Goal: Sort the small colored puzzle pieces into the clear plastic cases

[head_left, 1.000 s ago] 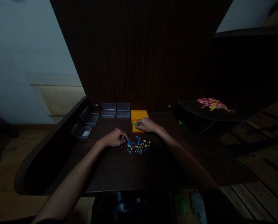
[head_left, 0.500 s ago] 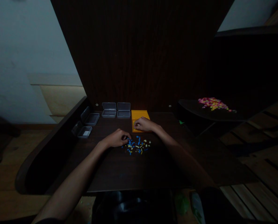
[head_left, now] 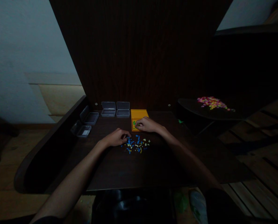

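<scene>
A loose pile of tiny blue, yellow and whitish building-block pieces (head_left: 137, 144) lies on the dark desk. At its left edge rests my left hand (head_left: 117, 137); thumb and index finger are bent with a gap between them, and I see nothing held. Behind the pile stands an open yellow box (head_left: 139, 113), its lid raised at the back. Small green pieces (head_left: 134, 122) show inside it. Over the right part of this box is my right hand (head_left: 146, 124), fingers curled together close to the green pieces. Whatever may be in its fingertips is too small to make out.
Two open clear plastic cases (head_left: 108, 112) stand left of the yellow box, with more clear cases (head_left: 91, 118) along the desk's left side wall (head_left: 52, 140). A heap of pink and yellow beads (head_left: 212, 103) lies on a side shelf (head_left: 190, 109) at right.
My right hand has shifted slightly right within the yellow box, and green pieces now show there. My left hand has stayed by the pile.
</scene>
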{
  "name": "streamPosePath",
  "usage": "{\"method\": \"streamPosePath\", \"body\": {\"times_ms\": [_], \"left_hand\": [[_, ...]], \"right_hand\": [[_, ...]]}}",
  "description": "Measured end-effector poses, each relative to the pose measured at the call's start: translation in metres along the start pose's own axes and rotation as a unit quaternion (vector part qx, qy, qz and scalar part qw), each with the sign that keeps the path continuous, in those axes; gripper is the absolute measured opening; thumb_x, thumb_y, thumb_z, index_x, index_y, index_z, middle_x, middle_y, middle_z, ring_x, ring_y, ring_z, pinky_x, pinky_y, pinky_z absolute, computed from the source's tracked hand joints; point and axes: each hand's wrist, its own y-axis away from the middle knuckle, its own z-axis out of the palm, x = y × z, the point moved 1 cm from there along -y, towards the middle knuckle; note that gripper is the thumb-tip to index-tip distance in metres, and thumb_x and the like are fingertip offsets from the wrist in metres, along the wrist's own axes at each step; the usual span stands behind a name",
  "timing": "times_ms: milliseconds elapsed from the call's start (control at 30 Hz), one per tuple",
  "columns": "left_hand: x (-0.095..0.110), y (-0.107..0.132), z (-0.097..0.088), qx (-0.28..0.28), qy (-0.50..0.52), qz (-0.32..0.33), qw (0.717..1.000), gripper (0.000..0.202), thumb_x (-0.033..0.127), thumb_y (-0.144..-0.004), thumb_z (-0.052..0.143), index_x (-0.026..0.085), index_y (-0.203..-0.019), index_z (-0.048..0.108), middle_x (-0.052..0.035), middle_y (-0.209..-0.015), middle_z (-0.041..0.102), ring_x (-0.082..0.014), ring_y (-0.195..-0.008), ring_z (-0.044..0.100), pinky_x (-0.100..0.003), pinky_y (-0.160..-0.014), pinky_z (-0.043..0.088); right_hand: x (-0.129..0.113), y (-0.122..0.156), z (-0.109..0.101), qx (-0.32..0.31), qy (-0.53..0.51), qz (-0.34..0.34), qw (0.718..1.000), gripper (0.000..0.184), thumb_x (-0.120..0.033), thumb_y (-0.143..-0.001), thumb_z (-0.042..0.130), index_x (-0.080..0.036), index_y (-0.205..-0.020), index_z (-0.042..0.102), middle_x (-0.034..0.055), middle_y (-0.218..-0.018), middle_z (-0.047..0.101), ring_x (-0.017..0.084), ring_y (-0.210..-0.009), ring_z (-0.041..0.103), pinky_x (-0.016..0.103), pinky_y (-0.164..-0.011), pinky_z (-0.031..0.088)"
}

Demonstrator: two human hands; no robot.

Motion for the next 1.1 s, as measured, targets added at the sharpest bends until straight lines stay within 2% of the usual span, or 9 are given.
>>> {"method": "streamPosePath", "body": {"times_ms": [233,400,633,833,1000,1100], "left_hand": [[0.000,0.000,-0.001,0.008,-0.001,0.003,1.000,0.028,0.014,-0.077,0.054,0.015,-0.100,0.070,0.0026,-0.059,0.058,-0.0099,-0.053,0.052,-0.019,-0.056,0.035],[-0.001,0.000,0.000,0.002,-0.006,0.005,1.000,0.018,0.021,-0.082,0.054,0.016,-0.088,0.071,0.0022,-0.057,0.057,-0.0098,-0.051,0.050,-0.020,-0.053,0.034],[-0.002,0.001,0.000,-0.001,0.006,0.001,1.000,0.017,0.024,-0.088,0.049,0.016,-0.093,0.064,0.0009,-0.066,0.060,-0.0113,-0.057,0.053,-0.021,-0.056,0.035],[0.006,-0.001,0.001,0.091,0.066,0.024,0.993,0.022,0.033,-0.096,0.040,0.016,-0.093,0.054,-0.0025,-0.084,0.060,-0.0142,-0.075,0.055,-0.025,-0.072,0.042],[0.018,-0.005,0.007,0.164,0.097,0.069,0.979,0.016,0.029,-0.095,0.043,0.017,-0.091,0.053,-0.0057,-0.090,0.056,-0.0165,-0.083,0.053,-0.029,-0.079,0.044],[0.022,-0.006,0.010,0.213,0.117,0.086,0.966,0.013,0.027,-0.094,0.046,0.017,-0.089,0.053,-0.0053,-0.090,0.054,-0.0166,-0.084,0.052,-0.029,-0.079,0.043]], "right_hand": [[0.001,0.026,0.006,0.042,-0.030,-0.037,0.998,0.023,-0.012,-0.082,0.056,-0.014,-0.096,0.074,0.0005,-0.069,0.062,0.009,-0.058,0.047,0.020,-0.058,0.028],[0.012,0.041,0.018,0.117,-0.093,-0.004,0.989,0.021,-0.017,-0.082,0.056,-0.013,-0.092,0.074,-0.0028,-0.058,0.054,0.009,-0.052,0.044,0.020,-0.054,0.031],[0.012,0.046,0.031,0.166,-0.235,0.047,0.957,0.026,-0.033,-0.080,0.058,-0.012,-0.085,0.073,-0.0042,-0.053,0.046,0.009,-0.049,0.036,0.021,-0.049,0.028],[-0.010,0.039,0.043,0.135,-0.346,0.053,0.927,0.032,-0.044,-0.077,0.065,-0.015,-0.088,0.071,-0.0048,-0.056,0.045,0.009,-0.052,0.037,0.021,-0.048,0.027],[-0.026,0.036,0.047,0.138,-0.436,0.059,0.887,0.036,-0.051,-0.075,0.068,-0.015,-0.081,0.067,-0.0015,-0.066,0.056,0.010,-0.059,0.046,0.022,-0.053,0.036],[-0.028,0.036,0.045,0.144,-0.472,0.070,0.867,0.037,-0.052,-0.072,0.071,-0.016,-0.080,0.065,-0.0018,-0.066,0.057,0.010,-0.058,0.047,0.022,-0.052,0.036]]}}
